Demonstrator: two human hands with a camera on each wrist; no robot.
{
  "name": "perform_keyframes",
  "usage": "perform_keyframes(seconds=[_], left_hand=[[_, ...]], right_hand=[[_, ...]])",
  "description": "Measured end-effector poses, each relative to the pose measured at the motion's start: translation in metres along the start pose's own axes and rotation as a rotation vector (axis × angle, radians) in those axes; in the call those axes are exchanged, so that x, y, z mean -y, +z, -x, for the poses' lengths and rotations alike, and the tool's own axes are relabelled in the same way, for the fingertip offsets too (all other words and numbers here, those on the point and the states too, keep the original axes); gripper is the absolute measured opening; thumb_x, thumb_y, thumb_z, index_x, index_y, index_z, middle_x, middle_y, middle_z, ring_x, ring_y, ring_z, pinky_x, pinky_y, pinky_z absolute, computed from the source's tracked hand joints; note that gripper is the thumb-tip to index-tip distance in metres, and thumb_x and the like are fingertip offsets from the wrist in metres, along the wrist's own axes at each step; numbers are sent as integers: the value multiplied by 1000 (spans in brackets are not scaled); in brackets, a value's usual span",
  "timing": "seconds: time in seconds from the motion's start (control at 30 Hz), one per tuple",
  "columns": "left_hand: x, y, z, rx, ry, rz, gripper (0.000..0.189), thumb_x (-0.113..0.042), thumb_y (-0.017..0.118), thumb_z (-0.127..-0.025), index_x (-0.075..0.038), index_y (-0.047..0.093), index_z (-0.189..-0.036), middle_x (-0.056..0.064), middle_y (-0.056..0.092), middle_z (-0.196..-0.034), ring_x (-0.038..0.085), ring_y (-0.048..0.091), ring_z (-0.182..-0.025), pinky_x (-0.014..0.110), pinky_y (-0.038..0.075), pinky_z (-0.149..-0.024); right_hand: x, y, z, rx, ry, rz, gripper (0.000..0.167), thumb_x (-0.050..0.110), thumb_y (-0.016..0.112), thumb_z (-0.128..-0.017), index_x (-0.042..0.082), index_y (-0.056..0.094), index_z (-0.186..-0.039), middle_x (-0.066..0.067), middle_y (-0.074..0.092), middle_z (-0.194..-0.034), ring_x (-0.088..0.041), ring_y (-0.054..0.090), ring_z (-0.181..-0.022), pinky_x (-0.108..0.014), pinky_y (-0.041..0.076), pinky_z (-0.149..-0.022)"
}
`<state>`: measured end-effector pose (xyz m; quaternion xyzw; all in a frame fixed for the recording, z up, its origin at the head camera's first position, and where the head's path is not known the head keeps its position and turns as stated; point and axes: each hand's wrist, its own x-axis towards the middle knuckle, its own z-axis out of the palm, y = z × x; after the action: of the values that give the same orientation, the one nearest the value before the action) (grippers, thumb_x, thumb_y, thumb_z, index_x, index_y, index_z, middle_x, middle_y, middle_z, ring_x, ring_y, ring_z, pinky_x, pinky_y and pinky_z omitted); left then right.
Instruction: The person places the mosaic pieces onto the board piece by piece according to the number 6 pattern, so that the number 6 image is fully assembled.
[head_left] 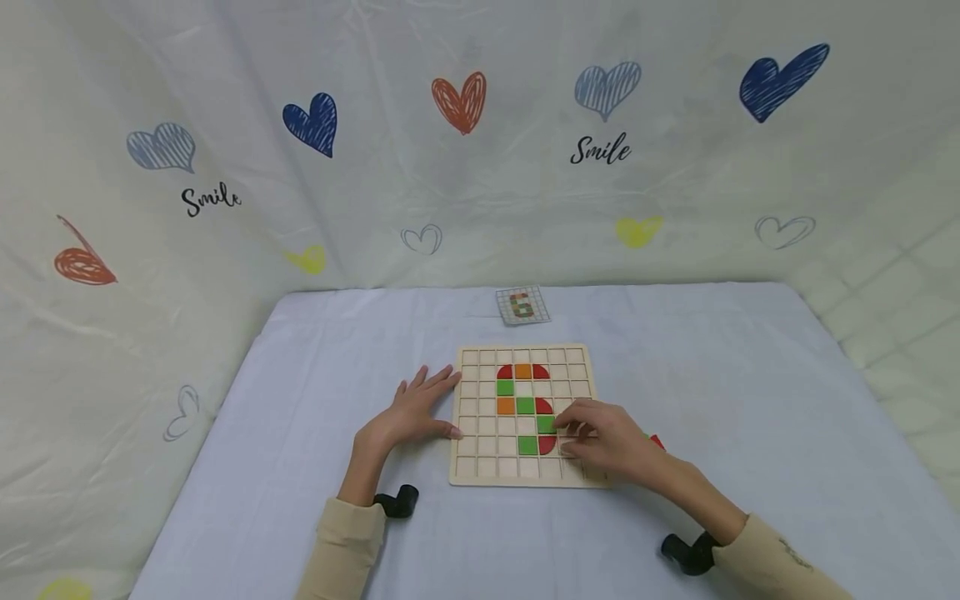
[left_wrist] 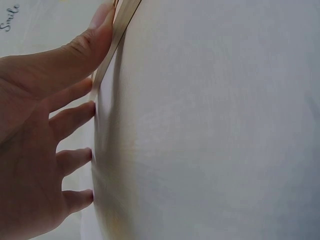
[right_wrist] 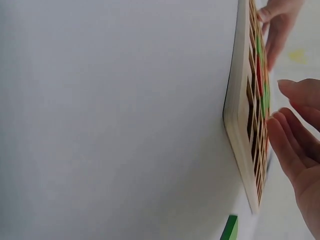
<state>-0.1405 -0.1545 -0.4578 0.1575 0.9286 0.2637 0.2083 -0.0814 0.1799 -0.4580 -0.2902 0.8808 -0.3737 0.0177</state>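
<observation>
A wooden grid board [head_left: 480, 475] lies on the table with red, orange and green pieces set in its cells. My left hand [head_left: 408, 417] is spread at the board's left side, its thumb and a fingertip at the rim. Over the right half, my right hand [head_left: 611, 437] bends down, its fingertips beside a green square tile [head_left: 546, 424] and a red quarter-round tile [head_left: 547, 444]. In the right wrist view, a gap separates thumb and fingers [right_wrist: 285, 142], with no piece seen between them. The right hand covers part of the board's right side.
A small card [head_left: 522, 306] with a coloured grid pattern lies behind the board. Partly hidden behind the right hand is a red piece [head_left: 657, 442]; a green piece [right_wrist: 229, 228] lies off the board. A white cloth covers the table [head_left: 750, 375].
</observation>
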Motion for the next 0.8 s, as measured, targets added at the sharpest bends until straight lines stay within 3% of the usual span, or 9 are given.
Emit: perform_keyframes(seconds=[0.37,0.53,0.8], left_hand=[[0,1,-1,-3,2,-2,96,-34,86,-82,-18,35,-162,2,24,-172,38,2,-160,67,1,-125],[0,1,0,1,3,3,96,-35,86,-82,-18,34,-162,2,23,-172,38,2,-161,66,1,-125],[3,2,-1,5,-1,2,97,-36,85,-83,-19,33,-163,1,22,-172,36,1,-161,65,0,-126]], right_hand=[[-16,-17,23,-91,20,63,31,-5,85,-77,6,74,-104,-2,73,-98,-9,65,-80,-25,59,-69],[-20,-25,34,-103,69,102,33,-5,85,-76,9,74,-105,1,73,-99,-10,65,-79,-25,58,-68],[-30,-39,52,-182,76,185,40,-7,88,-71,9,74,-105,0,74,-99,-11,66,-78,-24,57,-64]])
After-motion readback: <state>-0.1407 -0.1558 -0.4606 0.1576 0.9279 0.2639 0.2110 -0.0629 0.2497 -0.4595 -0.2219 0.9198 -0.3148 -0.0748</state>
